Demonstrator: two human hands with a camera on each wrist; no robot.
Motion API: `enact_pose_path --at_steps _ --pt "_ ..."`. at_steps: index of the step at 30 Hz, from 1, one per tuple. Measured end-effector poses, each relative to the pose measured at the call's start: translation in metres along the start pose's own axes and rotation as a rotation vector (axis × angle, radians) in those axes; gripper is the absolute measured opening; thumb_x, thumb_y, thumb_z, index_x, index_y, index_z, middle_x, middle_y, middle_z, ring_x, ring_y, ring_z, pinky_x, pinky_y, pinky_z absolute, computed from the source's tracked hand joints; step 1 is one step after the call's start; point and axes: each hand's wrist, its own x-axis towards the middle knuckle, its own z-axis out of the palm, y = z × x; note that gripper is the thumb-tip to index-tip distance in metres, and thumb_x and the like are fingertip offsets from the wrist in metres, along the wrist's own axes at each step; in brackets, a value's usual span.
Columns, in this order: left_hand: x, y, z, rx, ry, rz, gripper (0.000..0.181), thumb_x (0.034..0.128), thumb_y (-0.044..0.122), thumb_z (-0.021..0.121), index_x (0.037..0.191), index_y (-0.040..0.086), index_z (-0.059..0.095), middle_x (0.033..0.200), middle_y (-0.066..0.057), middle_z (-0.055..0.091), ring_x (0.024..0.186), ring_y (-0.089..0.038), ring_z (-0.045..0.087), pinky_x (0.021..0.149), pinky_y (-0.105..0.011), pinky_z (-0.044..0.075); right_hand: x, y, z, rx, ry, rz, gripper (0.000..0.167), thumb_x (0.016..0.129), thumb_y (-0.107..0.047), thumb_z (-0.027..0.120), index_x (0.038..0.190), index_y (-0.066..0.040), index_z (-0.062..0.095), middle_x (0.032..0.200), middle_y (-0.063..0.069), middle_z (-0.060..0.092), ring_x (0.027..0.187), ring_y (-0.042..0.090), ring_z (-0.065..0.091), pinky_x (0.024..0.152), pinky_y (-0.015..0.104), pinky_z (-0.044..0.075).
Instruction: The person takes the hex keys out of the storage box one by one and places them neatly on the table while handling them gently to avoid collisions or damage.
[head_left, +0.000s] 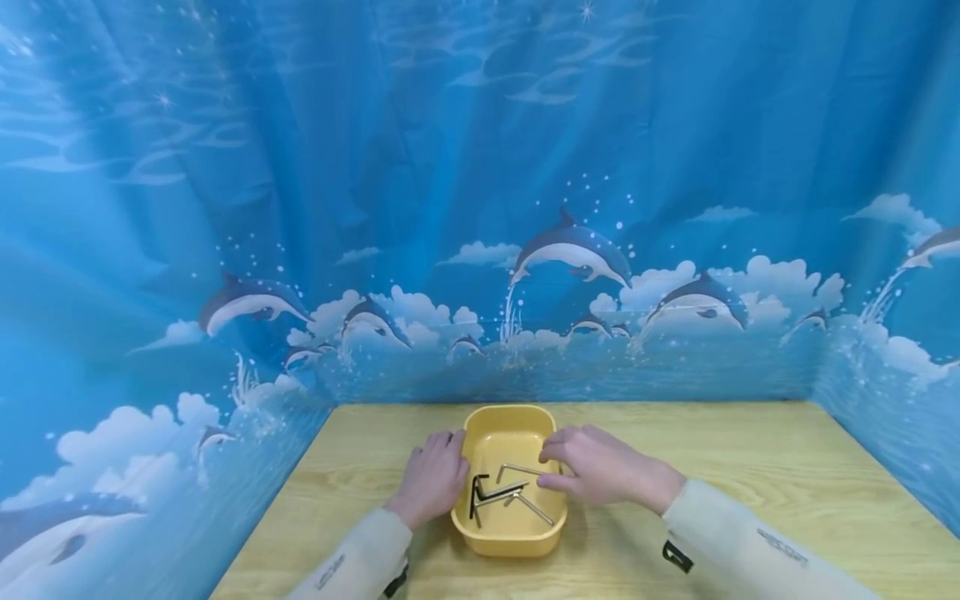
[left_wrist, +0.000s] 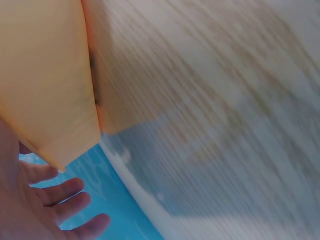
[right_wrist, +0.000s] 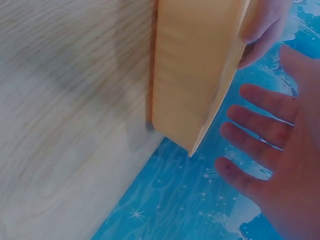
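A yellow plastic basin (head_left: 510, 546) stands on the table, with several L-shaped hex keys (head_left: 501, 492) lying loosely inside, some black and some silver. My left hand (head_left: 432, 477) is at the basin's left rim; in the left wrist view its fingers (left_wrist: 72, 204) are spread and fairly straight beside the rim. At the right rim, my right hand (head_left: 600, 464) reaches over, fingers and thumb apart above the hex keys. The right wrist view shows these fingers (right_wrist: 260, 135) extended with nothing between them. My left thumb is mostly hidden.
Pale wood-grain table (head_left: 712, 442) extends on both sides of the basin. A blue curtain (head_left: 450, 167) printed with dolphins and clouds hangs behind the table and along its left and right sides.
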Motion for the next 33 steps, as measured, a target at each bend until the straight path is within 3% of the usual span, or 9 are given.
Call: enact_pose_path --at_steps 7,14,20,26,33 --pt "-0.001 0.001 0.0 -0.014 -0.023 -0.017 0.049 0.1015 0.024 0.047 0.147 0.004 0.049 0.139 -0.02 0.056 0.128 -0.037 0.053 0.098 -0.061 0.046 0.015 -0.005 -0.002 -0.017 -0.011 -0.002 0.034 0.095 -0.037 0.068 0.119 -0.014 0.073 0.121 0.005 0.071 0.109 0.021 0.067 0.094 0.042 0.055" --pt "0.003 0.0 0.003 -0.028 -0.016 -0.028 0.049 0.1008 0.025 0.047 0.146 0.007 0.05 0.134 -0.019 0.057 0.123 -0.035 0.054 0.093 -0.059 0.048 0.035 -0.006 0.0 0.002 -0.055 0.026 0.038 0.096 -0.036 0.067 0.126 -0.012 0.069 0.125 0.006 0.07 0.114 0.023 0.066 0.098 0.043 0.054" --pt "0.009 0.002 0.003 -0.037 -0.008 -0.018 0.049 0.1008 0.026 0.046 0.146 0.008 0.05 0.132 -0.018 0.057 0.122 -0.034 0.054 0.092 -0.059 0.048 0.05 -0.003 0.003 0.005 -0.099 0.026 0.037 0.095 -0.036 0.068 0.123 -0.011 0.071 0.122 0.006 0.072 0.112 0.024 0.068 0.096 0.042 0.054" --pt "0.011 0.0 0.001 -0.015 0.001 -0.026 0.048 0.1006 0.027 0.048 0.145 0.009 0.052 0.13 -0.018 0.058 0.121 -0.034 0.054 0.09 -0.059 0.049 0.07 0.001 0.01 0.017 -0.178 0.04 0.035 0.096 -0.033 0.067 0.122 -0.009 0.072 0.119 0.007 0.073 0.105 0.021 0.07 0.092 0.039 0.056" --pt "0.002 -0.002 0.002 -0.018 -0.023 -0.058 0.049 0.1023 0.031 0.047 0.146 0.01 0.049 0.129 -0.018 0.057 0.121 -0.034 0.053 0.09 -0.059 0.048 0.088 0.0 0.015 0.03 -0.292 0.112 0.035 0.097 -0.034 0.066 0.123 -0.012 0.072 0.113 0.002 0.074 0.095 0.014 0.069 0.086 0.035 0.057"
